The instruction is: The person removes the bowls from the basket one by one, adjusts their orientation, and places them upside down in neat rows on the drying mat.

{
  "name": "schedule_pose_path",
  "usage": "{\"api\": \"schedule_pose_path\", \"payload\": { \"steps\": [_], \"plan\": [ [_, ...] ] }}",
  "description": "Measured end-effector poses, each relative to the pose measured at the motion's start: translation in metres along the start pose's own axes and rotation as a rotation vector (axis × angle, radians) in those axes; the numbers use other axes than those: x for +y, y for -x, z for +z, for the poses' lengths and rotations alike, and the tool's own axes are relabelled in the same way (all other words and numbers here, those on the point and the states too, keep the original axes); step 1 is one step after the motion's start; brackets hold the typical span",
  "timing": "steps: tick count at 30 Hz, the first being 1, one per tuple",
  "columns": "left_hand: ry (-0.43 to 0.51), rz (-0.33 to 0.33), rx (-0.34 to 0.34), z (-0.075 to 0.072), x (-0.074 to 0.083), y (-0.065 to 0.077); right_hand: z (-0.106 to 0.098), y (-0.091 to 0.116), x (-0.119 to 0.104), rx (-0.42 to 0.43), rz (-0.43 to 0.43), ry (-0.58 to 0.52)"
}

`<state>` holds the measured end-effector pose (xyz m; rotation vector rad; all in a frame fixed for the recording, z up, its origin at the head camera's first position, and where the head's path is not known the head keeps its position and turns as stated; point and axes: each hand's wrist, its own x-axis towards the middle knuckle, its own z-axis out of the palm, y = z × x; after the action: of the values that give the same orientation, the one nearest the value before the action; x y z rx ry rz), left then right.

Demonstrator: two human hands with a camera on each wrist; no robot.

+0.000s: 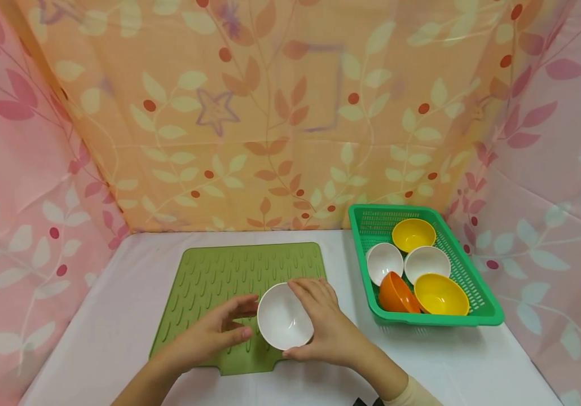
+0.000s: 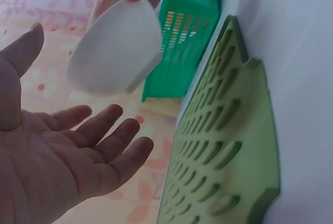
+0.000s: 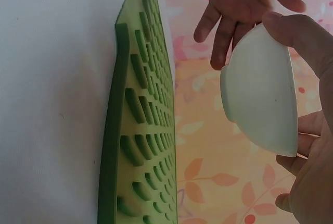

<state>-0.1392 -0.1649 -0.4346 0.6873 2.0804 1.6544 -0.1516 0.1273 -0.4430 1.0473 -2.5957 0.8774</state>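
A small white bowl [image 1: 284, 318] is held in the air over the green ridged drying mat [image 1: 204, 293]. My right hand [image 1: 328, 324] grips it by the rim, thumb on the near side and fingers on the far side. In the right wrist view the bowl [image 3: 263, 91] is tipped on its side, its foot toward the left hand. My left hand [image 1: 214, 332] is beside the bowl with fingers spread. The left wrist view shows a gap between that hand's fingers [image 2: 117, 151] and the bowl [image 2: 117, 49].
A green perforated basket [image 1: 361, 254] stands at the right. Inside it are two yellow bowls [image 1: 441, 296], two white bowls [image 1: 384, 264] and an orange bowl [image 1: 396, 294] tipped on its side. Patterned cloth [image 1: 270, 113] hangs behind the white table [image 1: 113, 316] and at both sides.
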Motion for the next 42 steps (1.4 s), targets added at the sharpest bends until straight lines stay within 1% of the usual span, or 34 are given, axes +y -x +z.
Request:
{"api": "schedule_pose_path", "payload": {
  "steps": [2, 5, 9, 12, 16, 20, 23, 26, 31, 34, 36, 38, 40, 42],
  "plan": [
    [0.049, -0.012, -0.017, 0.002, 0.0, -0.002, 0.001, 0.0, -0.002, 0.002, -0.004, 0.002],
    [0.093, -0.06, -0.01, 0.005, 0.0, -0.004, 0.002, 0.0, -0.004, 0.014, -0.034, 0.017],
    [0.13, -0.138, 0.018, 0.007, -0.001, -0.005, 0.004, 0.0, -0.007, 0.046, -0.087, 0.035],
    [0.145, -0.171, 0.013, 0.008, -0.004, -0.005, 0.005, 0.0, -0.008, 0.067, -0.107, 0.034],
    [0.201, -0.172, -0.021, 0.008, -0.007, -0.006, 0.006, 0.0, -0.01, 0.085, -0.126, 0.035],
    [0.299, -0.139, -0.047, 0.008, -0.009, -0.007, 0.007, 0.0, -0.01, 0.101, -0.153, 0.057],
    [0.349, -0.124, -0.042, 0.008, -0.009, -0.008, 0.008, 0.0, -0.011, 0.107, -0.165, 0.075],
    [0.361, -0.117, -0.017, 0.009, -0.009, -0.008, 0.008, 0.001, -0.012, 0.109, -0.165, 0.083],
    [0.324, -0.117, 0.052, 0.009, -0.007, -0.007, 0.007, 0.001, -0.013, 0.114, -0.153, 0.056],
    [0.282, -0.127, 0.125, 0.008, -0.004, -0.006, 0.006, 0.001, -0.014, 0.116, -0.109, 0.006],
    [0.24, -0.128, 0.186, 0.008, -0.002, -0.006, 0.004, 0.002, -0.015, 0.112, -0.035, -0.059],
    [0.169, -0.114, 0.254, 0.008, 0.001, -0.006, 0.002, 0.003, -0.015, 0.103, 0.069, -0.135],
    [0.062, -0.084, 0.326, 0.008, 0.003, -0.005, 0.0, 0.003, -0.015, 0.09, 0.18, -0.224],
    [-0.069, -0.038, 0.385, 0.008, 0.004, -0.004, -0.001, 0.003, -0.015, 0.078, 0.26, -0.296]
  ]
}}
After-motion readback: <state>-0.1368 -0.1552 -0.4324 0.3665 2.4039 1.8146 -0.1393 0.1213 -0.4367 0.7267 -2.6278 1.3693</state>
